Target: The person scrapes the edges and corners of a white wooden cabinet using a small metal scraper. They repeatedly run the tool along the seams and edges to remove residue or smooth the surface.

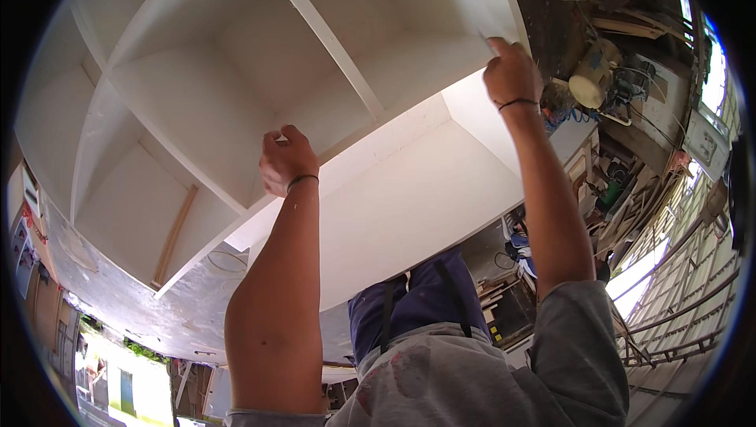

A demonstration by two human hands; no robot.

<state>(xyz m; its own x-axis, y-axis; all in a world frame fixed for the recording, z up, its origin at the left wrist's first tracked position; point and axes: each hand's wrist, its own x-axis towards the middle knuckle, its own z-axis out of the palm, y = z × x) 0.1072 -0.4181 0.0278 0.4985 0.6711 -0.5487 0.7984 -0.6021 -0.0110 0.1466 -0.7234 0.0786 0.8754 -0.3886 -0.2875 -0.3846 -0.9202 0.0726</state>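
A large white cabinet (331, 140) with open compartments fills the space before me. My left hand (289, 163) is at its near front edge, by the lower corner of the middle compartment. Its fingers are curled together, and what they hold, if anything, cannot be made out. Farther right, my right hand (512, 77) is closed near the cabinet's right end. A thin grey pointed piece (484, 36) sticks out past its index finger, against the white panel; its kind is unclear. A white divider (323, 29) runs between the compartments. Below the edge lies a broad white panel (409, 199).
A thin wooden strip (175, 234) lies in the left compartment. At the right stand a cream-coloured tank (591, 77) with machinery and stacked wood scraps (642, 210). Grey floor (197, 301) shows at the lower left, and a barred wall (685, 285) is at the far right.
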